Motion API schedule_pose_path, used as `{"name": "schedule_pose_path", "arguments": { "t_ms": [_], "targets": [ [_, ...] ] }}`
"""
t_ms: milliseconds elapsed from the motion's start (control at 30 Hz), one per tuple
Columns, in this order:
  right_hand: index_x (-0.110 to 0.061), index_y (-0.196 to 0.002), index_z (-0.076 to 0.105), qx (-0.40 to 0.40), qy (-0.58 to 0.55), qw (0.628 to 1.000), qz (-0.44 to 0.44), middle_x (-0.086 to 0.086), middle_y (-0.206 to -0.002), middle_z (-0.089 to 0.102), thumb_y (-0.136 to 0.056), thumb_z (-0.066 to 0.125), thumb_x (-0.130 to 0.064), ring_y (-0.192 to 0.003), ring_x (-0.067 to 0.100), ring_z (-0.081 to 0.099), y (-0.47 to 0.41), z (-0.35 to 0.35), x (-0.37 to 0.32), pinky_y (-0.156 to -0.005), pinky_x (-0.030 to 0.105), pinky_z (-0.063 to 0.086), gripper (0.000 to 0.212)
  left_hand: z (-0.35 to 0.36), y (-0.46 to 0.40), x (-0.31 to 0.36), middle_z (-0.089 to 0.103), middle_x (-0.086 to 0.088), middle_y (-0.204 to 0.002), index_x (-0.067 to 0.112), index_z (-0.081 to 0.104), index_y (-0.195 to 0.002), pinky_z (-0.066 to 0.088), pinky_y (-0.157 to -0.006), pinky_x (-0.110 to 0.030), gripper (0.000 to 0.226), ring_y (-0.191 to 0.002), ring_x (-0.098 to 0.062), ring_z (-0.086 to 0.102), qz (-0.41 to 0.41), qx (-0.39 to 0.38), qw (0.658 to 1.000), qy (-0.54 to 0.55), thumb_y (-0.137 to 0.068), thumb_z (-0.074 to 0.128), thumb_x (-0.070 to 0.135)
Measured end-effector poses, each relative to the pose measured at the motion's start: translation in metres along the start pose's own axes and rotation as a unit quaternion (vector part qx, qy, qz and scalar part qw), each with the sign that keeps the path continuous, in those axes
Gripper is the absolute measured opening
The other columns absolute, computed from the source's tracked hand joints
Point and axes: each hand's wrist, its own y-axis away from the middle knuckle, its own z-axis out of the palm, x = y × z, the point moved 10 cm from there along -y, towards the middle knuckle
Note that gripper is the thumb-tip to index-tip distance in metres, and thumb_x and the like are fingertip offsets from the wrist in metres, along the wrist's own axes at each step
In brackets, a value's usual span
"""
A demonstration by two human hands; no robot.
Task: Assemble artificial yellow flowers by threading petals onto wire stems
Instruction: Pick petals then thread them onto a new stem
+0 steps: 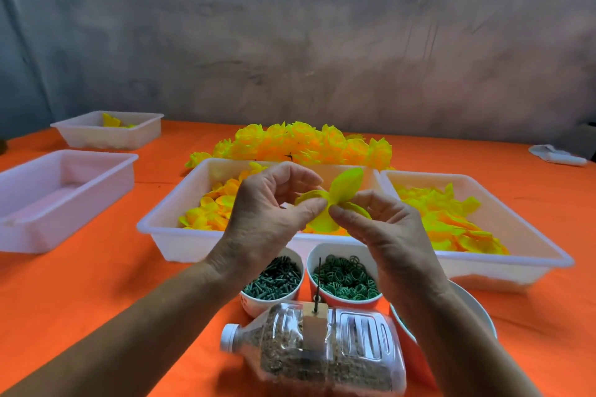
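Head view: left hand point(267, 203) and right hand point(383, 222) each pinch yellow petal point(338, 200), grip at petal centre, above wire stem point(317, 280).

A mottled grey wall point(322, 42), streaked and blotchy like rough plaster or hung cloth, fills the upper half of the view. Below the wall, a desk point(80, 293) covered in bright orange cloth spreads across the whole width. At the wall's far right foot stands something dark, too cut off to identify. The light is soft and even.
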Motion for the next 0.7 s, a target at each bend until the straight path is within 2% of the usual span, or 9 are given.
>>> {"name": "schedule_pose_path", "arguments": {
  "t_ms": [67, 133, 267, 300, 400, 433, 567, 633, 700],
  "targets": [
    [-0.013, -0.072, 0.073, -0.021, 0.031, 0.998, -0.044, 0.002, -0.077, 0.074, -0.063, 0.076, -0.017, -0.072, 0.009, 0.065, 0.004, 0.002, -0.007, -0.07, 0.02, 0.051, 0.011, 0.002, 0.002, 0.003, 0.071, 0.005, -0.079, 0.028, 0.068, -0.082, 0.056, -0.064, -0.037, 0.02, -0.073, -0.013, 0.065, 0.012, -0.022, 0.999, -0.04, -0.069, 0.08, 0.02],
    [-0.013, -0.075, 0.072, -0.027, 0.078, 0.993, -0.085, 0.002, -0.079, 0.074, -0.068, 0.077, -0.014, -0.073, 0.01, 0.065, 0.008, 0.002, -0.012, -0.073, 0.025, 0.051, 0.008, 0.003, 0.004, 0.007, 0.071, 0.005, -0.077, 0.031, 0.069, -0.081, 0.057, -0.067, -0.04, 0.02, -0.073, -0.013, 0.066, 0.031, -0.036, 0.996, -0.075, -0.07, 0.079, 0.017],
    [-0.022, -0.075, 0.072, 0.001, 0.19, 0.972, -0.138, -0.002, -0.078, 0.073, -0.071, 0.075, -0.017, -0.079, 0.022, 0.066, 0.014, -0.001, -0.018, -0.079, 0.047, 0.051, 0.007, 0.005, 0.008, 0.014, 0.063, 0.013, -0.073, 0.033, 0.067, -0.078, 0.054, -0.065, -0.031, 0.023, -0.07, -0.005, 0.061, 0.076, -0.047, 0.988, -0.129, -0.074, 0.075, 0.012],
    [-0.025, -0.074, 0.072, 0.01, 0.208, 0.966, -0.153, -0.004, -0.076, 0.072, -0.071, 0.074, -0.018, -0.078, 0.022, 0.065, 0.016, -0.001, -0.021, -0.079, 0.046, 0.05, 0.008, 0.005, 0.009, 0.014, 0.062, 0.012, -0.075, 0.028, 0.068, -0.078, 0.054, -0.065, -0.03, 0.02, -0.071, -0.006, 0.061, 0.082, -0.05, 0.986, -0.132, -0.074, 0.075, 0.01],
    [-0.036, -0.073, 0.064, 0.033, 0.251, 0.946, -0.205, -0.018, -0.072, 0.064, -0.069, 0.073, -0.019, -0.073, 0.006, 0.056, 0.023, 0.001, -0.031, -0.073, 0.022, 0.044, 0.02, 0.009, 0.014, 0.015, 0.063, -0.001, -0.078, 0.011, 0.069, -0.077, 0.054, -0.065, -0.036, 0.011, -0.073, -0.017, 0.061, 0.117, -0.065, 0.979, -0.153, -0.075, 0.074, 0.002],
    [-0.037, -0.073, 0.062, 0.034, 0.273, 0.934, -0.229, -0.021, -0.072, 0.061, -0.069, 0.074, -0.018, -0.073, 0.005, 0.055, 0.026, 0.004, -0.036, -0.071, 0.02, 0.042, 0.022, 0.011, 0.017, 0.017, 0.063, -0.004, -0.079, 0.007, 0.069, -0.077, 0.053, -0.064, -0.038, 0.007, -0.073, -0.021, 0.061, 0.134, -0.069, 0.975, -0.161, -0.076, 0.073, 0.001],
    [-0.013, -0.074, 0.07, 0.02, 0.363, 0.875, -0.319, -0.004, -0.074, 0.063, -0.073, 0.074, -0.014, -0.076, 0.022, 0.057, 0.04, 0.015, -0.048, -0.066, 0.033, 0.046, 0.004, 0.01, 0.025, 0.025, 0.065, -0.005, -0.085, 0.003, 0.07, -0.08, 0.052, -0.065, -0.034, 0.009, -0.076, -0.022, 0.061, 0.191, -0.061, 0.96, -0.193, -0.076, 0.073, 0.01],
    [-0.008, -0.074, 0.071, 0.018, 0.389, 0.855, -0.344, 0.002, -0.075, 0.065, -0.076, 0.073, -0.013, -0.078, 0.025, 0.057, 0.046, 0.018, -0.05, -0.066, 0.035, 0.047, 0.006, 0.008, 0.03, 0.032, 0.066, -0.006, -0.086, 0.003, 0.07, -0.078, 0.05, -0.069, -0.025, 0.007, -0.079, -0.016, 0.06, 0.232, -0.047, 0.946, -0.22, -0.077, 0.072, 0.009],
    [-0.007, -0.074, 0.071, 0.024, 0.412, 0.833, -0.368, 0.004, -0.076, 0.066, -0.077, 0.071, -0.014, -0.08, 0.026, 0.058, 0.052, 0.021, -0.053, -0.068, 0.037, 0.048, 0.008, 0.005, 0.036, 0.038, 0.066, -0.009, -0.085, 0.0, 0.07, -0.074, 0.048, -0.073, -0.025, 0.007, -0.081, -0.018, 0.06, 0.274, -0.025, 0.927, -0.255, -0.079, 0.07, 0.005]
  ]
}}
